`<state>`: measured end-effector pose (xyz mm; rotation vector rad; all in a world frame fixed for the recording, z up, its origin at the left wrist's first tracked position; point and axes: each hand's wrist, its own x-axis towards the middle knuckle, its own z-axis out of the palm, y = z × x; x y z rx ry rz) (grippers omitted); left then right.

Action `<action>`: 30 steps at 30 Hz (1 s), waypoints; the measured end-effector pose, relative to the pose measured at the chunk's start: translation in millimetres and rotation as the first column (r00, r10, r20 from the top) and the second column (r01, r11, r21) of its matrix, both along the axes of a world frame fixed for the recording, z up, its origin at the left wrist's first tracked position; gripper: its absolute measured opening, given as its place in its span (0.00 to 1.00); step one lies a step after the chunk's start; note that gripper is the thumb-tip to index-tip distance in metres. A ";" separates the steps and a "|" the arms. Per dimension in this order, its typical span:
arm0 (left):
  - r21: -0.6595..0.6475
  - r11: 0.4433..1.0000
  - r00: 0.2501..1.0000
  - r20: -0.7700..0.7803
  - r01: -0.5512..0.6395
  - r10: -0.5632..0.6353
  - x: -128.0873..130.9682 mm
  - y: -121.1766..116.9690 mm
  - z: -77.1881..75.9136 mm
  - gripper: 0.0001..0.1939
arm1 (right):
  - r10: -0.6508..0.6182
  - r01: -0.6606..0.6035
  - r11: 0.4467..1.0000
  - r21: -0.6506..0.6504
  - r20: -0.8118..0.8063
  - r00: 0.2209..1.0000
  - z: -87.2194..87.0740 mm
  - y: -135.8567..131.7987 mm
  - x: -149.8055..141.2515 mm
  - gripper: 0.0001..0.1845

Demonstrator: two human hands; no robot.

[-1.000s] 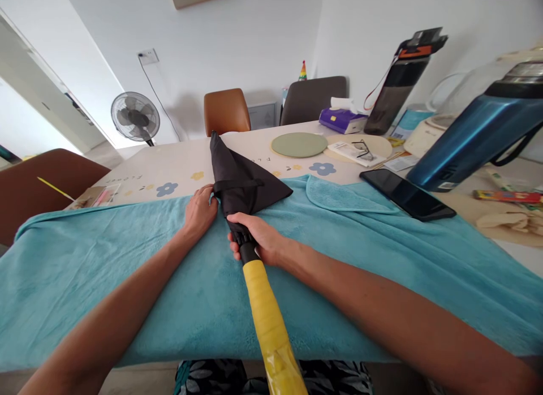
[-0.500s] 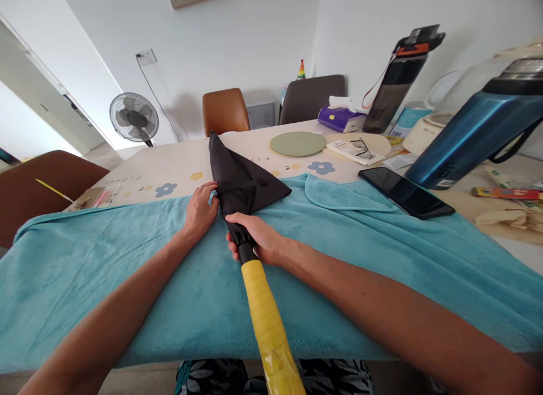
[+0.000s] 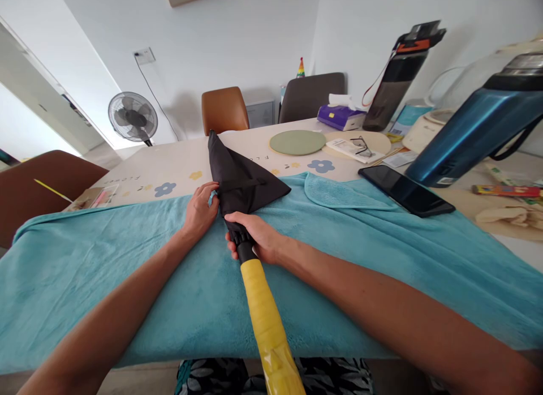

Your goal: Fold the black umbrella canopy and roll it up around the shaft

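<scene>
A folded black umbrella (image 3: 241, 177) with a yellow wrapped handle (image 3: 267, 321) lies pointing away from me on a teal blanket (image 3: 169, 304). My right hand (image 3: 255, 236) is wrapped round its lower end, just above the handle, thumb on top of the black fabric. At the canopy's left edge, my left hand (image 3: 202, 208) pinches the end of a dark strap (image 3: 237, 184) that crosses the fabric. A loose flap of the canopy spreads out to the right. Parts of the left fingertips are hidden against the dark cloth.
On the right stand a blue bottle (image 3: 475, 132) and a dark bottle (image 3: 396, 78), with a black phone (image 3: 406, 190) on the blanket's edge. Farther back are a green round mat (image 3: 297, 142), glasses (image 3: 361, 146) and a purple tissue box (image 3: 340, 116). Chairs and a fan (image 3: 133, 117) stand beyond.
Both hands keep their hold and the umbrella stays in place. Only the camera view has shifted very slightly.
</scene>
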<state>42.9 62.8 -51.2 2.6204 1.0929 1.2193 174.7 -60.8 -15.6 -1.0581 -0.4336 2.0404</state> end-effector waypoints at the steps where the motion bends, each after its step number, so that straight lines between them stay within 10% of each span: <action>1: -0.003 1.000 1.000 0.000 0.000 0.000 -0.1 0.2 -0.4 0.16 | 0.003 -0.003 1.000 -0.003 -0.001 1.000 0.3 -0.1 0.1 0.12; 30: -0.189 0.982 0.998 -0.056 0.006 -0.017 -1.5 0.7 -1.3 0.17 | 0.022 -0.022 1.000 0.007 0.025 0.999 0.6 0.0 0.5 0.13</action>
